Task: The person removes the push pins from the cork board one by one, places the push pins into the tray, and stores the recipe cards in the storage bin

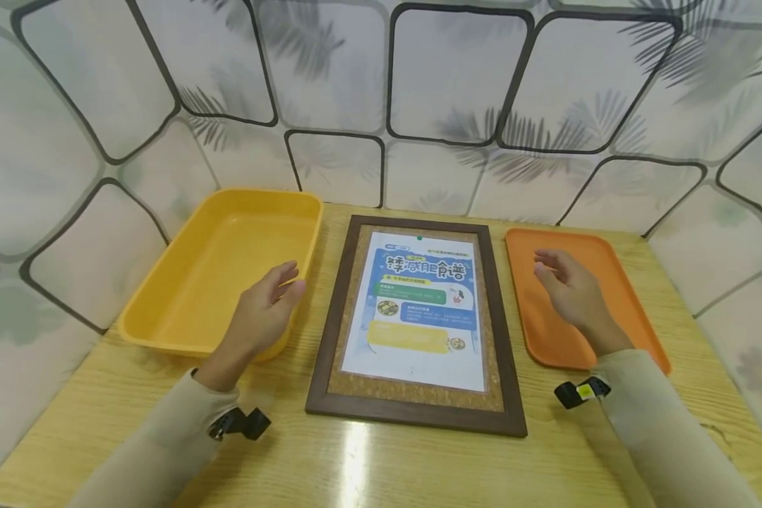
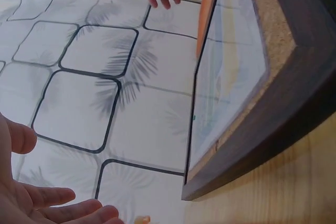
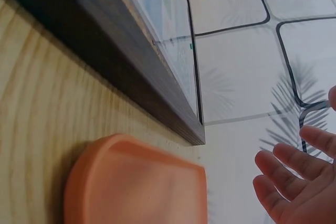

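My left hand (image 1: 264, 308) hovers over the right side of a deep yellow tray (image 1: 141, 337), fingers loosely bent and nothing held. Over a shallow orange tray (image 1: 616, 282) on the right, my right hand (image 1: 570, 288) is raised with relaxed fingers and an empty palm. Between the two hands a dark-framed cork board (image 1: 413, 419) lies flat on the table. A printed sheet (image 1: 419, 353) with blue, green and yellow blocks and Chinese text is fixed to it by a green pin (image 1: 419, 238) at the top. In the left wrist view, the left fingers (image 2: 52, 198) are spread apart from the frame.
The light wooden table (image 1: 292, 458) reflects a bright streak near its front. Behind it and along both sides stands a pale wall covering (image 1: 336, 169) with dark rounded outlines and leaf prints. Each sleeve cuff carries a small black camera (image 1: 248, 425).
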`<state>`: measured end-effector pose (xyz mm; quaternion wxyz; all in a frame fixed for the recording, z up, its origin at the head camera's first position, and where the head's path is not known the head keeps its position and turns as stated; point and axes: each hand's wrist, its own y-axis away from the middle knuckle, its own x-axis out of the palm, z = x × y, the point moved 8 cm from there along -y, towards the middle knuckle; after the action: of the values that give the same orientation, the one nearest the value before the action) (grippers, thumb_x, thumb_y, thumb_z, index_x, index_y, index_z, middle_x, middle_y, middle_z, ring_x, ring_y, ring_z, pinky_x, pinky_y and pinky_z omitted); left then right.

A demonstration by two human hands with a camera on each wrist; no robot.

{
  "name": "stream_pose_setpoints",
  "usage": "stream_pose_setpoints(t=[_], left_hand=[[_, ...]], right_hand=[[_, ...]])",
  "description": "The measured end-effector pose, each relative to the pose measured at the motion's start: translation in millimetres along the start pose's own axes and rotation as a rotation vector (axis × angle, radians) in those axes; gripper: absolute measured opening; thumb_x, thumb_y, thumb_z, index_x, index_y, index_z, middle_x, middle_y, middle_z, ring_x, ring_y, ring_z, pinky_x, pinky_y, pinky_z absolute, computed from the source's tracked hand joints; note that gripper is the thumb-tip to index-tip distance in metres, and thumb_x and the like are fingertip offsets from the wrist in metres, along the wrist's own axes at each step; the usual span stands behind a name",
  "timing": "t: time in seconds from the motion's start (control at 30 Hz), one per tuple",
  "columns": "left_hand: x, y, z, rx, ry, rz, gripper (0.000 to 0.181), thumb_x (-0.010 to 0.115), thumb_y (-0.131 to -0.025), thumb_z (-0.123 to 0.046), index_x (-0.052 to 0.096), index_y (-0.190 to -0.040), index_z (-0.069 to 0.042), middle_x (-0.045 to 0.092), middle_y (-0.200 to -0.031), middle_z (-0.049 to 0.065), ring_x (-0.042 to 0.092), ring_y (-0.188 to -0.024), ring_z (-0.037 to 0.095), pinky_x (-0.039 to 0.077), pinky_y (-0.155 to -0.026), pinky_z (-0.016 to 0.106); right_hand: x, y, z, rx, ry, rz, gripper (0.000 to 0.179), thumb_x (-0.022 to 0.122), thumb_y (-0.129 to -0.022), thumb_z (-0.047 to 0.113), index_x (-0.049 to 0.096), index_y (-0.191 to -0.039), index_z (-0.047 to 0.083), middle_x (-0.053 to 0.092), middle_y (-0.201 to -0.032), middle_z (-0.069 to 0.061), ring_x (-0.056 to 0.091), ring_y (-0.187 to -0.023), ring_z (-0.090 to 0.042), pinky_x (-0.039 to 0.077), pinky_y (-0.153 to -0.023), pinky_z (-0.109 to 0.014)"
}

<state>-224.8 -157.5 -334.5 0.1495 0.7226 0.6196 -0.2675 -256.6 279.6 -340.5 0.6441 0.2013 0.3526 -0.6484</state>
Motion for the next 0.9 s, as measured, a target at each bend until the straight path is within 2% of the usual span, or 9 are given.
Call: stream_pose_setpoints(t=[0.13, 0.23, 0.47, 0.6, 0.73, 0.83, 0.9], left_hand=[[2.6, -2.8, -4.1, -0.018, 0.052, 0.003, 0.056, 0.042, -0.104, -0.037, 0.038, -0.145, 0.001, 0.045, -0.142, 0.024, 0.05, -0.121, 0.044, 0.042, -0.098, 0.054], [8.0, -4.5, -6.0, -0.047, 0.108, 0.041, 0.059, 0.039, -0.104, -0.041, 0.036, -0.146, 0.001, 0.042, -0.144, 0.023, 0.052, -0.118, 0.044, 0.043, -0.096, 0.054], [18.6, -7.6, -4.3, -0.098, 0.215, 0.083, 0.059, 0.038, -0.104, -0.041, 0.035, -0.146, 0.001, 0.043, -0.143, 0.022, 0.048, -0.125, 0.038, 0.044, -0.098, 0.048], [24.7, -10.1, -3.4, -0.113, 0.238, 0.096, 0.057, 0.038, -0.105, -0.038, 0.035, -0.146, 0.001, 0.042, -0.145, 0.021, 0.048, -0.125, 0.038, 0.045, -0.097, 0.048], [30.6, -13.5, -4.0, -0.127, 0.24, 0.102, 0.055, 0.038, -0.105, -0.035, 0.035, -0.146, 0.002, 0.041, -0.146, 0.022, 0.049, -0.124, 0.039, 0.046, -0.096, 0.048], [34.9, -16.5, -5.2, -0.128, 0.236, 0.109, 0.055, 0.037, -0.105, -0.034, 0.034, -0.146, 0.004, 0.039, -0.146, 0.024, 0.049, -0.124, 0.04, 0.046, -0.095, 0.049], [37.5, -18.2, -5.7, -0.132, 0.234, 0.117, 0.056, 0.037, -0.106, -0.034, 0.034, -0.146, 0.004, 0.039, -0.146, 0.024, 0.049, -0.124, 0.04, 0.046, -0.096, 0.05]], right_hand=[[2, -6.8, 1, 0.008, -0.023, -0.003, 0.052, 0.038, -0.105, 0.039, 0.045, -0.14, 0.0, 0.055, -0.129, -0.026, 0.051, -0.117, -0.045, 0.04, -0.091, -0.06], [5, -12.7, 3, 0.0, -0.061, 0.0, 0.05, 0.038, -0.105, 0.036, 0.046, -0.139, 0.0, 0.056, -0.129, -0.025, 0.056, -0.112, -0.04, 0.044, -0.09, -0.055], [17, -27.5, 7, 0.016, -0.154, 0.035, 0.047, 0.038, -0.106, 0.031, 0.047, -0.138, -0.002, 0.056, -0.129, -0.026, 0.058, -0.109, -0.04, 0.047, -0.09, -0.052], [22, -34.9, 8, 0.044, -0.189, 0.054, 0.049, 0.035, -0.106, 0.032, 0.046, -0.139, -0.003, 0.055, -0.13, -0.027, 0.058, -0.11, -0.04, 0.051, -0.087, -0.036], [27, -42.1, 7, 0.073, -0.236, 0.081, 0.054, 0.03, -0.107, 0.035, 0.044, -0.141, -0.004, 0.053, -0.132, -0.029, 0.056, -0.113, -0.041, 0.047, -0.079, -0.019], [30, -46.6, 6, 0.091, -0.257, 0.099, 0.057, 0.028, -0.107, 0.038, 0.042, -0.142, -0.004, 0.051, -0.134, -0.028, 0.055, -0.116, -0.041, 0.046, -0.08, -0.018], [32, -49.4, 6, 0.098, -0.263, 0.108, 0.058, 0.028, -0.106, 0.039, 0.041, -0.142, -0.004, 0.051, -0.134, -0.028, 0.055, -0.117, -0.04, 0.047, -0.084, -0.023]])
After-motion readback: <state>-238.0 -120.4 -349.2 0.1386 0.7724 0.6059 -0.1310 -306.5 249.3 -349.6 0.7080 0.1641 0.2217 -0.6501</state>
